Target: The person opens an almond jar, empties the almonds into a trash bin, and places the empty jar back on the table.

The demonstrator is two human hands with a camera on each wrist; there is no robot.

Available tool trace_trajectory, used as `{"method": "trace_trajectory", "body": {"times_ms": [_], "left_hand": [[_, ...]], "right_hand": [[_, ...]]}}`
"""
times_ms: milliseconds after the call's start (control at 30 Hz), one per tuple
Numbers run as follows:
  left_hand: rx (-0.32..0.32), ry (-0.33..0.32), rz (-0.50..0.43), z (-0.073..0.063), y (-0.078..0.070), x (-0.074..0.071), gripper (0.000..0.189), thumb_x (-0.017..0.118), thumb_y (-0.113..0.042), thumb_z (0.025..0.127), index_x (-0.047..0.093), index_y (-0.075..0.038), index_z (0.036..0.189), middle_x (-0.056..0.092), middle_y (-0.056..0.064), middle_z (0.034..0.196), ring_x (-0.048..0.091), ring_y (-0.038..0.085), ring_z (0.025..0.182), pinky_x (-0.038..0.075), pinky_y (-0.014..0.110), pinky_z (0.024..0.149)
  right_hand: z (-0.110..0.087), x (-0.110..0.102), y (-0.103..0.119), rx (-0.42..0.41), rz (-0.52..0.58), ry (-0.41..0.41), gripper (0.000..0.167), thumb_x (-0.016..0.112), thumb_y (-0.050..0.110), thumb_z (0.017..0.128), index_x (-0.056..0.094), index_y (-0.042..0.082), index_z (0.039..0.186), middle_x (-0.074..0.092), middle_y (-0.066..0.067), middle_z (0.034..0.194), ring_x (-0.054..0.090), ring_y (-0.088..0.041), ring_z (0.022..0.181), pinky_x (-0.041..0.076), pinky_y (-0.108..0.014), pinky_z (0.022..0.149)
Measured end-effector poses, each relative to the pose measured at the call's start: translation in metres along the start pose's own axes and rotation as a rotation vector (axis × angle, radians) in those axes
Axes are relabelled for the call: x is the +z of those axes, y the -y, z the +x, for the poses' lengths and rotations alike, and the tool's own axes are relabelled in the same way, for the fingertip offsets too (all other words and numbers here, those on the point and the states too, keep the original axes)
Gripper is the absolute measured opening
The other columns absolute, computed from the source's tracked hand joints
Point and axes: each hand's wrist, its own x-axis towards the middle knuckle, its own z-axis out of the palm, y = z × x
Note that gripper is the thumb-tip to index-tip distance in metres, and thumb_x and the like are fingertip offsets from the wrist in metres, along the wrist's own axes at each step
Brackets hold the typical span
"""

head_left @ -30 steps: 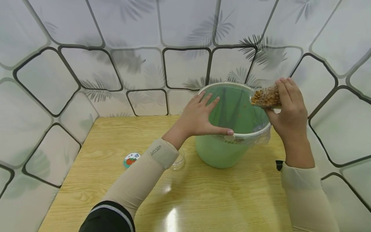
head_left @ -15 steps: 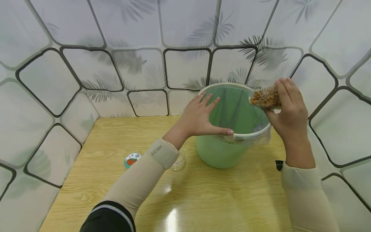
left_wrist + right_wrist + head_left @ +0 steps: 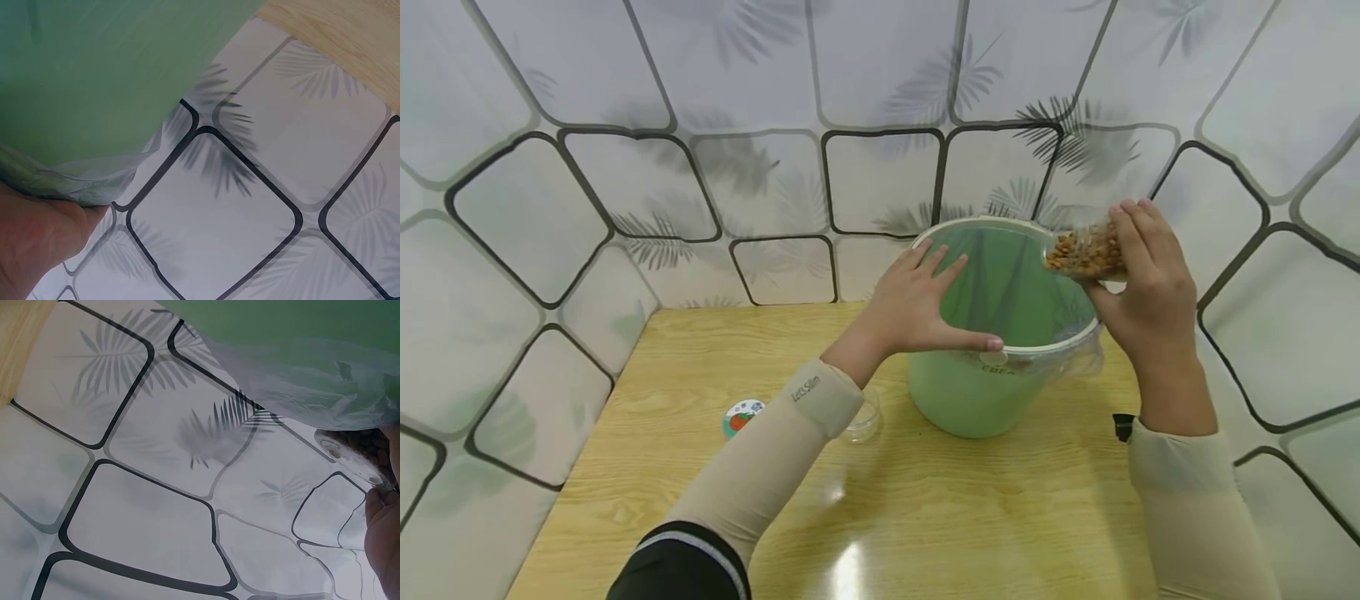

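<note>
A light green bin (image 3: 973, 396) stands on the table, a clear plastic liner (image 3: 1081, 358) folded over its white rim. My left hand (image 3: 910, 308) rests on the bin's left side with fingers spread and straight, the thumb lying along the front rim. In the left wrist view, part of that hand (image 3: 44, 240) shows against the liner. My right hand (image 3: 1153, 283) grips a clear jar (image 3: 1082, 246) of small brown nut-like pieces, tipped sideways with its mouth over the bin's right rim. The right wrist view shows only the jar's end (image 3: 344, 453), close to the liner.
Left of the bin, a round lid-like disc (image 3: 741, 415) with a tomato picture lies on the wooden table (image 3: 985, 517), partly behind my left forearm. A clear round container (image 3: 865, 423) stands close by that forearm. Patterned cloth walls (image 3: 760, 183) enclose the table's back and sides.
A second ago a few brown pieces were in the air inside the bin below the jar's mouth; none show there now. Both hands and the jar stay almost still.
</note>
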Motion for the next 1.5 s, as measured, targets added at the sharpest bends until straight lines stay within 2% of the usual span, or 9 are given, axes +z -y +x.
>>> {"method": "trace_trajectory", "body": {"times_ms": [133, 433, 767, 1500], "left_hand": [[0.001, -0.004, 0.004, -0.0006, 0.0007, 0.0011, 0.122, 0.059, -0.094, 0.079, 0.019, -0.026, 0.172, 0.021, 0.013, 0.178, 0.004, 0.032, 0.168, 0.007, 0.05, 0.137], [-0.001, -0.016, 0.01, 0.0001, 0.0022, 0.0035, 0.121, 0.059, -0.094, 0.078, 0.021, -0.025, 0.172, 0.023, 0.013, 0.177, 0.005, 0.031, 0.168, 0.009, 0.051, 0.137], [-0.002, -0.011, 0.0, -0.0003, 0.0022, 0.0036, 0.122, 0.059, -0.094, 0.078, 0.02, -0.026, 0.172, 0.022, 0.013, 0.177, 0.009, 0.032, 0.168, 0.009, 0.051, 0.136], [0.007, -0.022, 0.008, 0.0026, 0.0022, 0.0027, 0.122, 0.06, -0.093, 0.078, 0.024, -0.023, 0.171, 0.022, 0.013, 0.177, 0.01, 0.032, 0.168, 0.01, 0.051, 0.136]], "right_hand": [[0.0, 0.0002, 0.0, -0.007, -0.012, 0.011, 0.09, 0.093, -0.007, 0.072, 0.054, 0.001, 0.153, 0.055, -0.023, 0.156, 0.043, -0.038, 0.155, 0.033, -0.044, 0.131], [0.0023, 0.0026, 0.0018, -0.013, 0.005, -0.031, 0.088, 0.092, -0.014, 0.068, 0.059, -0.003, 0.148, 0.058, -0.025, 0.151, 0.047, -0.041, 0.151, 0.035, -0.044, 0.129], [0.002, 0.0027, 0.0004, -0.051, 0.002, -0.023, 0.087, 0.091, -0.014, 0.067, 0.059, -0.003, 0.148, 0.059, -0.026, 0.15, 0.048, -0.043, 0.15, 0.033, -0.042, 0.13], [0.0035, 0.0018, 0.0045, -0.09, -0.005, -0.025, 0.084, 0.086, -0.015, 0.073, 0.057, 0.0, 0.15, 0.058, -0.026, 0.152, 0.047, -0.041, 0.151, 0.034, -0.041, 0.13]]}}
